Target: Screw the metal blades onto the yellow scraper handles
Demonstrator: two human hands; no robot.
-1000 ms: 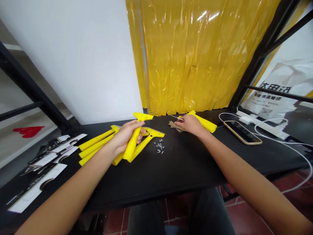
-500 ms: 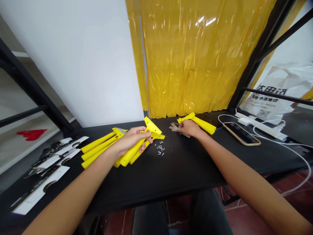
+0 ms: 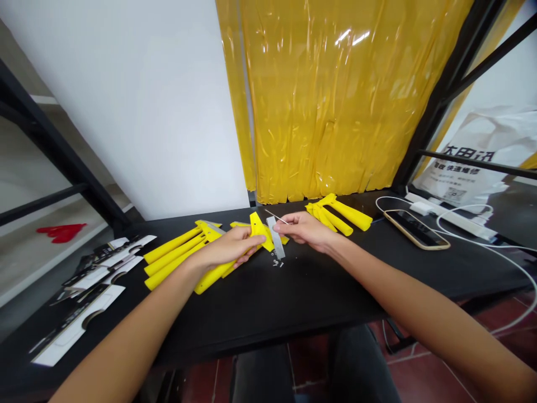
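Observation:
My left hand (image 3: 230, 247) is closed around a yellow plastic scraper handle (image 3: 260, 230), its wide head sticking up past the thumb. Facing it, my right hand (image 3: 309, 230) pinches a flat grey metal blade (image 3: 276, 240) together with a thin metal rod (image 3: 273, 215), perhaps a screwdriver shaft. The blade is close beside the scraper head; I cannot tell whether they touch. Small loose screws and nuts (image 3: 277, 262) lie below the blade, partly hidden by it. Several more yellow scrapers (image 3: 172, 257) are stacked left of my left hand, and part of another shows beneath it.
More yellow scraper handles (image 3: 348, 211) lie behind my right hand. A phone (image 3: 417, 228), a white power strip (image 3: 457, 221) and cables are on the right. Printed card sleeves (image 3: 79, 324) lie at the left of the black table (image 3: 268, 313). A yellow strip curtain (image 3: 335, 112) hangs behind.
My right hand has come left from the grey pieces, bringing a blade and the thin rod up to the scraper head. The left hand has tilted the scraper and lowered it slightly.

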